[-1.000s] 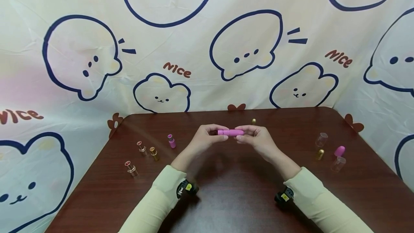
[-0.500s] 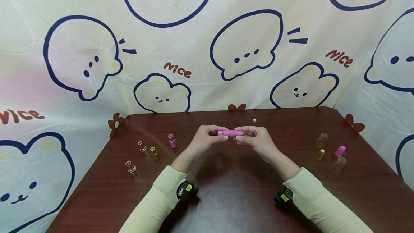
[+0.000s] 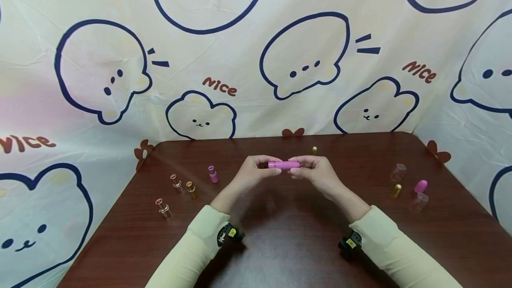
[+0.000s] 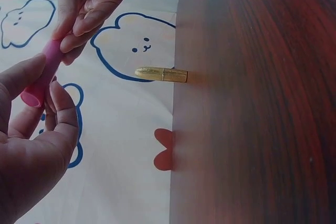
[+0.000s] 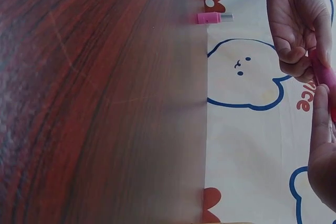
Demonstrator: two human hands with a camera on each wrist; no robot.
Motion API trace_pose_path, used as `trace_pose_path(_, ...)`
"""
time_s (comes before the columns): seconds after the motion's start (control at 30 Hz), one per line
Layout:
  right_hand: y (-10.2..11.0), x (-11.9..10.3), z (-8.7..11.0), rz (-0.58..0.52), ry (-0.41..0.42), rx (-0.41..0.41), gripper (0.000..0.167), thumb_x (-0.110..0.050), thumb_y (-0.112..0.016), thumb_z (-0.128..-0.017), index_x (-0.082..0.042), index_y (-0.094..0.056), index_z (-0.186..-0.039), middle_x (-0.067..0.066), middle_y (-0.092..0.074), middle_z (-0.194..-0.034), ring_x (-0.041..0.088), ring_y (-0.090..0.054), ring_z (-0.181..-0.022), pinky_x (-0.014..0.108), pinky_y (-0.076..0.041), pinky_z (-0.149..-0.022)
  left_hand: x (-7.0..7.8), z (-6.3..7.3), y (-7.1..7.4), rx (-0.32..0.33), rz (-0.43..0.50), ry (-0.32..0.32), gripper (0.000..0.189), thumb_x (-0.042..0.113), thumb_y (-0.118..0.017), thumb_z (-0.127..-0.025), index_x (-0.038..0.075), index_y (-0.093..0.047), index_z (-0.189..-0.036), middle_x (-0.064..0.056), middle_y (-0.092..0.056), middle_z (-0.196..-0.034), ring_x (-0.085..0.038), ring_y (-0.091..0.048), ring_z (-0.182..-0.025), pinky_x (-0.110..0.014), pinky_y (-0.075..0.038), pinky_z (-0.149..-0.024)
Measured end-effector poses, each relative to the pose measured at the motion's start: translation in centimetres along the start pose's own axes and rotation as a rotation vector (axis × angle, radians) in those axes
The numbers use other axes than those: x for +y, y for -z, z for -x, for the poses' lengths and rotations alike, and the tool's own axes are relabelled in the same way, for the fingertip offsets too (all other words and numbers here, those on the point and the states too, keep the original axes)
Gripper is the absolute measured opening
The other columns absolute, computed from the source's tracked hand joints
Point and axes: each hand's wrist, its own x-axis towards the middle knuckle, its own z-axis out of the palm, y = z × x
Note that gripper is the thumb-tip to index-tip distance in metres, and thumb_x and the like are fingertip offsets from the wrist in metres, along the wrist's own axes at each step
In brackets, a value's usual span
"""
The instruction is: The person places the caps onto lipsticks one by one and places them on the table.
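A pink lipstick tube lies level between my two hands, held above the table. My left hand pinches its left end between thumb and fingers. On the rounded right end, thumb and fingertips of my right hand pinch it in the same way. The left wrist view shows the pink lipstick slanting from one hand to the other, its flat round base turned to the camera. In the right wrist view the pink lipstick is partly cut off by the frame edge.
Several uncapped lipsticks stand on the left, among them a pink one and a gold one. To the right are clear caps, a gold cap and a pink cap. A closed gold lipstick stands near the table's far edge.
Both hands have shifted very slightly left with the pink lipstick, keeping their pinch on its two ends. Everything else on the table has stayed put.
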Motion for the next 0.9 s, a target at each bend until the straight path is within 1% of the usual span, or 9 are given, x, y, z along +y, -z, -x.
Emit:
trace_pose_path(0.17,0.1,-0.1,-0.1,0.001,0.012,-0.016,0.036,-0.013,-0.075,-0.085,0.002,-0.067,-0.116,0.017,-0.069,-0.107,0.029,-0.070,-0.091,0.041,-0.052,-0.083,0.1,0.1,0.1,0.004,-0.001,0.001,0.027,0.009,-0.072,-0.088,0.001,-0.070,-0.114,-0.006,-0.067,-0.103,-0.023,-0.054,-0.093,-0.033,-0.049,-0.077)
trace_pose_path(0.37,0.0,-0.4,-0.2,0.006,0.015,-0.031,0.038,-0.012,-0.075,-0.086,0.003,-0.065,-0.118,0.017,-0.069,-0.108,0.028,-0.070,-0.091,0.043,-0.052,-0.084,0.3,0.5,0.3,0.014,-0.021,0.014,0.029,0.009,-0.072,-0.088,0.002,-0.069,-0.115,-0.007,-0.066,-0.103,-0.023,-0.054,-0.093,-0.030,-0.049,-0.076)
trace_pose_path(0.43,0.1,-0.5,-0.3,-0.001,0.016,-0.033,0.036,-0.012,-0.075,-0.086,0.003,-0.066,-0.118,0.017,-0.069,-0.108,0.028,-0.070,-0.091,0.042,-0.052,-0.083,0.3,0.7,0.5,0.018,-0.028,0.009,0.029,0.009,-0.072,-0.088,0.001,-0.069,-0.116,-0.008,-0.066,-0.103,-0.024,-0.054,-0.092,-0.037,-0.051,-0.080)
trace_pose_path(0.5,0.2,-0.5,-0.4,-0.005,0.016,-0.034,0.036,-0.011,-0.074,-0.086,0.003,-0.065,-0.118,0.017,-0.069,-0.107,0.028,-0.070,-0.090,0.041,-0.052,-0.082,-0.6,0.4,0.8,0.032,-0.032,0.005,0.029,0.010,-0.073,-0.087,0.003,-0.069,-0.115,-0.008,-0.066,-0.101,-0.025,-0.055,-0.091,-0.045,-0.051,-0.084)
trace_pose_path(0.57,0.4,-0.6,-0.4,-0.004,0.016,-0.035,0.036,-0.012,-0.074,-0.086,0.003,-0.065,-0.118,0.017,-0.069,-0.107,0.028,-0.070,-0.090,0.042,-0.052,-0.083,-1.7,0.2,1.2,0.046,-0.037,0.007,0.029,0.012,-0.074,-0.086,0.004,-0.070,-0.114,-0.009,-0.066,-0.099,-0.025,-0.056,-0.090,-0.047,-0.050,-0.085)
trace_pose_path(0.6,0.4,-0.7,-0.5,0.000,0.017,-0.033,0.036,-0.012,-0.074,-0.087,0.003,-0.065,-0.118,0.018,-0.069,-0.106,0.030,-0.070,-0.091,0.043,-0.052,-0.083,-2.2,0.2,1.3,0.050,-0.039,0.006,0.029,0.012,-0.075,-0.086,0.004,-0.070,-0.113,-0.009,-0.066,-0.099,-0.025,-0.056,-0.089,-0.047,-0.050,-0.086)
trace_pose_path(0.67,0.7,-0.8,-0.5,0.020,0.019,-0.023,0.036,-0.014,-0.074,-0.087,0.002,-0.065,-0.119,0.017,-0.069,-0.106,0.033,-0.069,-0.093,0.043,-0.052,-0.084,-3.2,0.1,1.7,0.058,-0.043,0.018,0.029,0.015,-0.076,-0.086,0.006,-0.071,-0.113,-0.008,-0.067,-0.098,-0.025,-0.057,-0.089,-0.040,-0.052,-0.083)
trace_pose_path(0.73,0.9,-0.9,-0.6,0.037,0.018,-0.006,0.036,-0.015,-0.074,-0.087,0.000,-0.066,-0.118,0.017,-0.068,-0.107,0.037,-0.067,-0.095,0.045,-0.051,-0.085,-3.2,0.5,2.0,0.056,-0.044,0.038,0.028,0.015,-0.075,-0.086,0.007,-0.070,-0.113,-0.008,-0.067,-0.099,-0.025,-0.058,-0.090,-0.035,-0.053,-0.081)
trace_pose_path(0.9,1.4,-1.0,-1.0,0.074,0.013,0.048,0.038,-0.017,-0.075,-0.086,-0.001,-0.066,-0.119,0.017,-0.067,-0.111,0.039,-0.066,-0.097,0.047,-0.050,-0.086,-3.5,1.8,2.8,0.051,-0.052,0.068,0.029,0.014,-0.073,-0.088,0.006,-0.069,-0.116,-0.008,-0.068,-0.102,-0.025,-0.059,-0.092,-0.040,-0.052,-0.084)
